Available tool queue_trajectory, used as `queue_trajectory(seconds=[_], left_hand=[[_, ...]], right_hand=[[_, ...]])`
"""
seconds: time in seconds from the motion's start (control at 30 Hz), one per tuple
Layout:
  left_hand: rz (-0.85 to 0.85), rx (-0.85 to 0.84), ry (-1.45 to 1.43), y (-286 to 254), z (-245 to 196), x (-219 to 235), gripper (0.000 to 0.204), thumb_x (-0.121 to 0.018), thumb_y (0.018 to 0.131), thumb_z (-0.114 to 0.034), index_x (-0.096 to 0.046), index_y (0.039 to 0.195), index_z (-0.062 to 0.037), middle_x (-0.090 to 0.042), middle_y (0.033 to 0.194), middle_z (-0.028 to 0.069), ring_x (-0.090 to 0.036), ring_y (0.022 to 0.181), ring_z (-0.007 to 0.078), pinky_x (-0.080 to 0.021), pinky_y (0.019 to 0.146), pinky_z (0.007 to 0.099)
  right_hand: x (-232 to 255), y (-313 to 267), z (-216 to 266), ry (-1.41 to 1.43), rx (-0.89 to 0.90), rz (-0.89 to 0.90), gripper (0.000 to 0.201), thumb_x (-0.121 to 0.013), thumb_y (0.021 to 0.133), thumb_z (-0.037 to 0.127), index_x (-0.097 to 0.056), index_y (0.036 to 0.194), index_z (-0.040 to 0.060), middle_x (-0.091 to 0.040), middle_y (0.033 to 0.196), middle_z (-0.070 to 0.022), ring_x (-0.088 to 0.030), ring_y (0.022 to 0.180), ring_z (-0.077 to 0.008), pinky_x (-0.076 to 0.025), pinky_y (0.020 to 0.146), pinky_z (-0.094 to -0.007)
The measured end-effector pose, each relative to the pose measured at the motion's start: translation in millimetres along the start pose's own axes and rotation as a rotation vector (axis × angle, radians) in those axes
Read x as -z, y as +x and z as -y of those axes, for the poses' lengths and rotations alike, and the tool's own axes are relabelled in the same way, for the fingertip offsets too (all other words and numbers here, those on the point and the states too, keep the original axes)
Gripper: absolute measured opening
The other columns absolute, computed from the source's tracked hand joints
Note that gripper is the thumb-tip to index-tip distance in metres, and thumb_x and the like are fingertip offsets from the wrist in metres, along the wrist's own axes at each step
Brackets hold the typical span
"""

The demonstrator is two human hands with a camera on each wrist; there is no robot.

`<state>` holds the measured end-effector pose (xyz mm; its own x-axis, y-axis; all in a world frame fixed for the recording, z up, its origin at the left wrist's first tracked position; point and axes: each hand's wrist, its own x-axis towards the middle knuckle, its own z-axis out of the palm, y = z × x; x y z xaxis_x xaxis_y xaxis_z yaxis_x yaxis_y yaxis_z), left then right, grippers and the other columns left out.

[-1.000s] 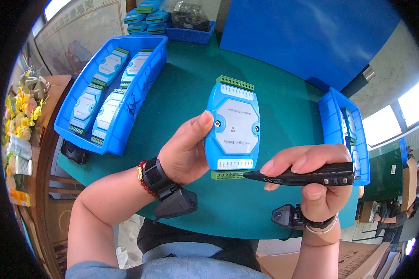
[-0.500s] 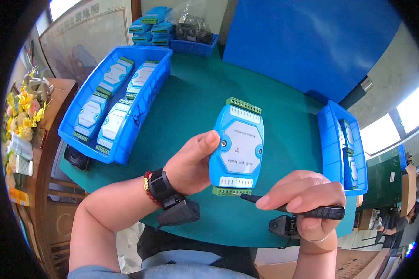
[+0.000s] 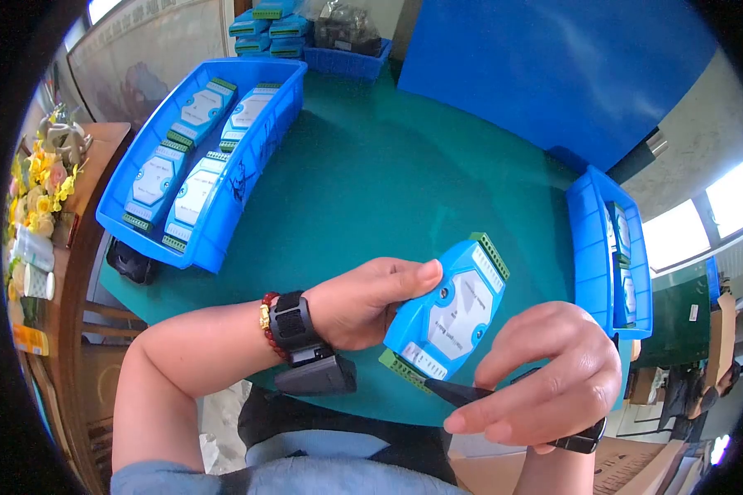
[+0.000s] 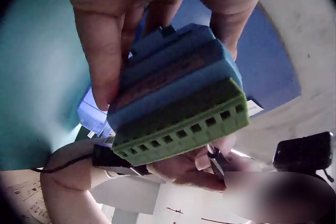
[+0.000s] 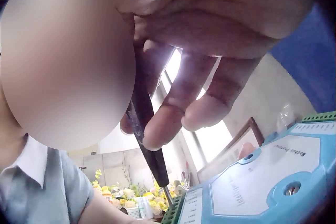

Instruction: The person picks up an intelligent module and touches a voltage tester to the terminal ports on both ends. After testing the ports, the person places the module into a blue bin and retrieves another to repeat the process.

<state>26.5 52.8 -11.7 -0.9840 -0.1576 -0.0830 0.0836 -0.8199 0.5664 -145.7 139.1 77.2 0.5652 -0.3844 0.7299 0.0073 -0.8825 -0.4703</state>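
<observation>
My left hand (image 3: 359, 301) grips a blue electronic module (image 3: 452, 309) by its left side, thumb on the upper edge, above the table. Green terminal blocks sit at both of the module's ends; the near terminal block (image 4: 184, 129) shows a row of square openings in the left wrist view. In my right hand (image 3: 557, 375) is a slim black tester screwdriver (image 5: 149, 153), pinched with its tip angled at the near terminal block. Its metal tip meets the screw side of that block in the right wrist view. The palm hides the screwdriver's rear end in the head view.
A blue bin (image 3: 264, 161) holding several similar modules stands at the left. Another blue bin (image 3: 590, 247) with modules is at the right edge. Stacked modules (image 3: 268, 29) and a small blue tray (image 3: 347, 62) sit at the back, near a large blue panel (image 3: 553, 66).
The module has tilted clockwise and come lower and nearer the body. My right hand has turned so its back faces up, the screwdriver tip staying at the near terminal block.
</observation>
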Motion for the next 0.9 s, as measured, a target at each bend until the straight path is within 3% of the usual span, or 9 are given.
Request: queue_trajectory(seconds=[0.23, 0.37, 0.5, 0.7, 0.77, 0.9], left_hand=[[-0.006, -0.032, 0.006, -2, -2, -1, 0.057, -0.049, 0.093, -0.043, -0.048, 0.122, 0.0053, -0.058, 0.116, 0.0125, -0.059, 0.104, 0.019, -0.047, 0.092, 0.0345], [-0.025, 0.023, 0.025, -1, 3, -4, 0.064, -0.055, 0.087, -0.049, -0.046, 0.122, 0.0044, -0.059, 0.117, 0.0155, -0.06, 0.105, 0.0225, -0.049, 0.09, 0.0369], [-0.017, 0.047, -0.015, -2, 4, -6, 0.065, -0.058, 0.086, -0.047, -0.046, 0.122, 0.0051, -0.058, 0.118, 0.0157, -0.06, 0.105, 0.0227, -0.048, 0.091, 0.037], [0.044, 0.069, -0.007, -4, 6, -9, 0.066, -0.06, 0.085, -0.046, -0.045, 0.122, 0.006, -0.057, 0.119, 0.015, -0.058, 0.107, 0.0225, -0.047, 0.092, 0.0371], [0.047, 0.083, -0.013, -5, 10, -8, 0.066, -0.059, 0.086, -0.046, -0.045, 0.123, 0.0061, -0.057, 0.119, 0.0147, -0.058, 0.108, 0.0224, -0.047, 0.093, 0.0371], [0.098, 0.015, -0.07, -5, 6, -7, 0.054, -0.05, 0.094, -0.039, -0.048, 0.121, 0.0066, -0.058, 0.118, 0.0144, -0.059, 0.106, 0.02, -0.048, 0.092, 0.035]], right_hand=[[-4, -3, 3, 0.072, -0.092, -0.036, 0.016, -0.057, 0.087, 0.006, -0.056, 0.096, -0.0073, -0.065, 0.091, -0.0211, -0.059, 0.059, -0.0252, -0.051, 0.051, -0.0316], [-11, -3, -2, 0.096, -0.031, -0.144, 0.016, -0.061, 0.088, 0.014, -0.058, 0.08, 0.0, -0.068, 0.077, -0.0192, -0.055, 0.048, -0.0192, -0.046, 0.041, -0.0248], [-9, -1, -5, 0.102, 0.021, -0.103, 0.014, -0.063, 0.085, 0.011, -0.058, 0.08, -0.0007, -0.068, 0.076, -0.0191, -0.054, 0.047, -0.0184, -0.045, 0.04, -0.023], [-19, -4, 5, 0.199, -0.156, -0.253, 0.02, -0.06, 0.089, 0.016, -0.059, 0.079, -0.0013, -0.068, 0.075, -0.0182, -0.054, 0.048, -0.0169, -0.045, 0.041, -0.0232], [-19, -4, 5, 0.218, -0.157, -0.237, 0.022, -0.059, 0.09, 0.018, -0.059, 0.079, -0.0011, -0.068, 0.075, -0.0176, -0.054, 0.048, -0.0165, -0.044, 0.042, -0.0234], [-12, 0, -3, 0.146, 0.012, -0.103, 0.022, -0.058, 0.091, 0.019, -0.059, 0.079, 0.0002, -0.068, 0.074, -0.0158, -0.053, 0.048, -0.0158, -0.044, 0.042, -0.0229]])
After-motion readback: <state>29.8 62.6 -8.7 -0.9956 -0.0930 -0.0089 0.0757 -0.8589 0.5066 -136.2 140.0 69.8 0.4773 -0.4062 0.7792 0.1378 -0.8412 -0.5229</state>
